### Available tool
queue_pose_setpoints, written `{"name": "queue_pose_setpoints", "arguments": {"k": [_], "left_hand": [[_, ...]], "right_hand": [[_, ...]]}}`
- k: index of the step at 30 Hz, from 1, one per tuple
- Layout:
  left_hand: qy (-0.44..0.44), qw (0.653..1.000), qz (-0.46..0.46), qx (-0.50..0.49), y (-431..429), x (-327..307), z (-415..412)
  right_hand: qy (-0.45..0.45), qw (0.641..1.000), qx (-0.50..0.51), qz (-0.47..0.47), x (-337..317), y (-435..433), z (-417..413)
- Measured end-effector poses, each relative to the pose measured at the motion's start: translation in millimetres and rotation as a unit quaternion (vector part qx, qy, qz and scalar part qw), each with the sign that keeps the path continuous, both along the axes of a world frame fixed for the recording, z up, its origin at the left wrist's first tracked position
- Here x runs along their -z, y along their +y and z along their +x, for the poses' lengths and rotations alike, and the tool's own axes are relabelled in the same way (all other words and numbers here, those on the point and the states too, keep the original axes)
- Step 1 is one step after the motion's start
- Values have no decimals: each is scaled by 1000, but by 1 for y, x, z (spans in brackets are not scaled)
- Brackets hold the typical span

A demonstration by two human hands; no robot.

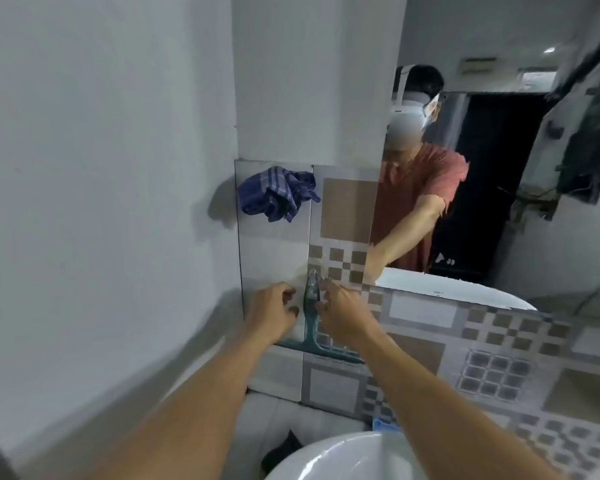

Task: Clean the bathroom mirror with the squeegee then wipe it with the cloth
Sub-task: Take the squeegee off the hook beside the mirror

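Only starting: both hands, left hand and right hand, reaching half-open beside hanging squeegee, not gripping; cloth hanging above hands, mirror waiting uncleaned.

I found the squeegee hanging against the tiled wall, the cloth hung above and to its left, the mirror to the right, the basin below; my left hand and right hand flanked the handle
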State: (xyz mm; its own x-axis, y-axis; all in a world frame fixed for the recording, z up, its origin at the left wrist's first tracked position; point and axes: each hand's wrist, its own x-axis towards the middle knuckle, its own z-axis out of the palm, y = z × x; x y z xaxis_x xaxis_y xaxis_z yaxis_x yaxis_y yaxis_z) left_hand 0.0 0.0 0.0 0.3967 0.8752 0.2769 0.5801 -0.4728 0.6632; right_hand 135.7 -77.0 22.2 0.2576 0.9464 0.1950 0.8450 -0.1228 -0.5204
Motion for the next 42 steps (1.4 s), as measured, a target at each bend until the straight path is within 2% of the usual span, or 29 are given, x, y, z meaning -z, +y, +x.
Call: {"name": "queue_pose_setpoints", "arguments": {"k": [5,13,20,35,42], "left_hand": [[-80,995,-65,-4,10,18,9],[-158,983,-91,-21,11,35,27],[-189,981,-40,-18,1,17,26],[-223,970,82,57,-35,-39,5],[-233,956,145,102,-54,-67,13]], "right_hand": [[60,995,61,60,19,14,-2],[122,982,81,122,34,20,-6],[176,962,56,199,23,17,-6],[147,962,-13,228,-35,-15,-6],[209,940,7,269,-64,-42,3]]}}
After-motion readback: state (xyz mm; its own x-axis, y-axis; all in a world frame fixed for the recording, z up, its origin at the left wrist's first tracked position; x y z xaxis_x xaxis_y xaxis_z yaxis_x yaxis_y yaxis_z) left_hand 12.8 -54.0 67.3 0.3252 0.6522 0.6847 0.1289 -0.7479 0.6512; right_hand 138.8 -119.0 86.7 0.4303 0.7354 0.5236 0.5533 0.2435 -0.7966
